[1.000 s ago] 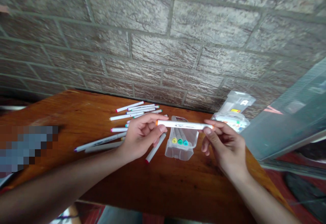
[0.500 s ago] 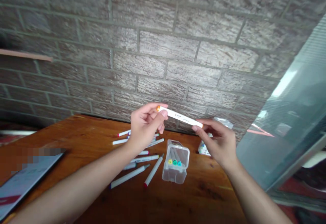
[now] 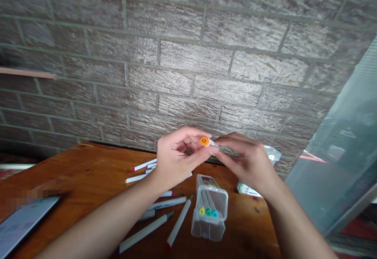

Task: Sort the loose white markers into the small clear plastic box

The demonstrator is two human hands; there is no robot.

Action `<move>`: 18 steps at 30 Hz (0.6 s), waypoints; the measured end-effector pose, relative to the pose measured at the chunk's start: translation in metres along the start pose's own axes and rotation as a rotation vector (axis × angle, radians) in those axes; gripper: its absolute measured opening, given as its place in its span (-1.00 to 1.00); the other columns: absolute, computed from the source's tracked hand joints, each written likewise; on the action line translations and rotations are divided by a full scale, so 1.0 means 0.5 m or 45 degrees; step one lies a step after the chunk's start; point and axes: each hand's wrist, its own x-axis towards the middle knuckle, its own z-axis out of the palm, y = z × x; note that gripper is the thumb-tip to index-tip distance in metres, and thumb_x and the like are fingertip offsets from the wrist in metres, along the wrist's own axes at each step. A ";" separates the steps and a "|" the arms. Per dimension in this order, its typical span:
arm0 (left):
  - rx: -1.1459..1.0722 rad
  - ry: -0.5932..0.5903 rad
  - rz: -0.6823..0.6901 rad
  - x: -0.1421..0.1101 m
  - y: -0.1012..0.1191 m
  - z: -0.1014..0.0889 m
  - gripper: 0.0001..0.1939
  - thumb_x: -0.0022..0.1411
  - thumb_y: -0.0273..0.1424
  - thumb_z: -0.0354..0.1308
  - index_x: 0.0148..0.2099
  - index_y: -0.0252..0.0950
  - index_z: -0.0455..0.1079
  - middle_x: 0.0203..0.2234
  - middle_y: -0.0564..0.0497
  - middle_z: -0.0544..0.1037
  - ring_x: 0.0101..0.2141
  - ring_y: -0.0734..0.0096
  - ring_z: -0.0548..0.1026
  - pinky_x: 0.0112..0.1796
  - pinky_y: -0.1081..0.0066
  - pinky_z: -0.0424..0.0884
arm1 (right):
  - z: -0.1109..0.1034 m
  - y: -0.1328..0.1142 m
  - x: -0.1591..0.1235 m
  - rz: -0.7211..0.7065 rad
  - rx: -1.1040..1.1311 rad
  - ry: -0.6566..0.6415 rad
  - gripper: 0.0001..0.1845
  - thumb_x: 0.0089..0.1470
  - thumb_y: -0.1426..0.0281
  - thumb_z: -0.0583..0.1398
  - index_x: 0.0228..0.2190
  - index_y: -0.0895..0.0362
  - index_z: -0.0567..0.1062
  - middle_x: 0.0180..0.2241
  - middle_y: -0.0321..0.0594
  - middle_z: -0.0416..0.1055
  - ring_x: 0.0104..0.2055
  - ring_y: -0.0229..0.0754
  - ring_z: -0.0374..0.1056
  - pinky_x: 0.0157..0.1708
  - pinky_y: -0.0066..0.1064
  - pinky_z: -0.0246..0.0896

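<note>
Above the wooden table, a white marker (image 3: 211, 144) with an orange end is held between both hands, its numbered orange end turned towards me. My left hand (image 3: 179, 155) pinches it from the left with thumb and fingers. From the right, my right hand (image 3: 246, 157) has its thumb and fingertips closed on the marker too, covering its far part. Below the hands stands a clear plastic case (image 3: 209, 227) with its lid raised; yellow, green and blue-ended markers lie inside it.
Several loose markers (image 3: 147, 231) lie on the table (image 3: 97, 172) left of the case. A tablet-like screen (image 3: 28, 219) is at the left. Behind my right hand is another clear container (image 3: 250, 189). A brick wall (image 3: 176, 54) rises behind the table.
The marker has swung from lying sideways to pointing its orange end at me. My hands have come closer together, and the view has tilted slightly up.
</note>
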 end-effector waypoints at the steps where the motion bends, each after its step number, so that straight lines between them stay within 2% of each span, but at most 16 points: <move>1: 0.032 -0.039 0.006 -0.003 -0.004 0.000 -0.74 0.09 -0.53 0.58 -0.18 -0.30 0.64 -0.49 0.07 0.69 -0.58 0.61 0.55 -0.51 0.66 0.46 | 0.000 0.007 -0.002 0.019 0.030 -0.020 -0.91 0.33 0.42 0.36 -0.14 0.12 0.70 -0.19 -0.18 0.71 -0.19 -0.14 0.59 -0.15 -0.33 0.41; 5: 0.115 -0.150 0.010 -0.017 -0.020 0.001 -0.76 0.14 -0.52 0.55 -0.14 -0.31 0.63 -0.48 0.04 0.69 -0.54 0.56 0.57 -0.46 0.61 0.50 | 0.005 0.030 -0.001 0.106 0.127 -0.063 -0.86 0.33 0.43 0.35 -0.10 0.11 0.72 -0.12 -0.13 0.72 -0.13 -0.12 0.62 -0.12 -0.33 0.43; 8: 0.150 -0.193 0.021 -0.022 -0.027 -0.002 -0.74 0.17 -0.56 0.51 -0.09 -0.30 0.63 -0.45 0.04 0.69 -0.51 0.57 0.56 -0.41 0.60 0.52 | 0.009 0.032 0.002 0.115 0.168 -0.113 -0.87 0.33 0.43 0.35 -0.12 0.11 0.72 -0.16 -0.16 0.72 -0.15 -0.12 0.61 -0.13 -0.33 0.42; 15: 0.273 -0.224 0.209 -0.013 -0.025 -0.013 -0.72 0.17 -0.50 0.54 -0.07 -0.28 0.65 -0.37 0.02 0.65 -0.45 0.54 0.53 -0.41 0.54 0.47 | 0.009 0.024 0.001 0.083 0.193 -0.100 -0.93 0.29 0.40 0.39 -0.19 0.12 0.71 -0.24 -0.19 0.71 -0.22 -0.15 0.59 -0.19 -0.36 0.37; 18: 0.331 -0.218 0.202 -0.011 -0.024 -0.013 -0.77 0.19 -0.44 0.53 -0.09 -0.26 0.67 -0.27 -0.02 0.62 -0.41 0.51 0.55 -0.44 0.53 0.48 | 0.012 0.028 -0.002 0.066 0.118 -0.049 -0.96 0.22 0.44 0.42 -0.25 0.12 0.68 -0.31 -0.23 0.67 -0.27 -0.15 0.56 -0.23 -0.36 0.34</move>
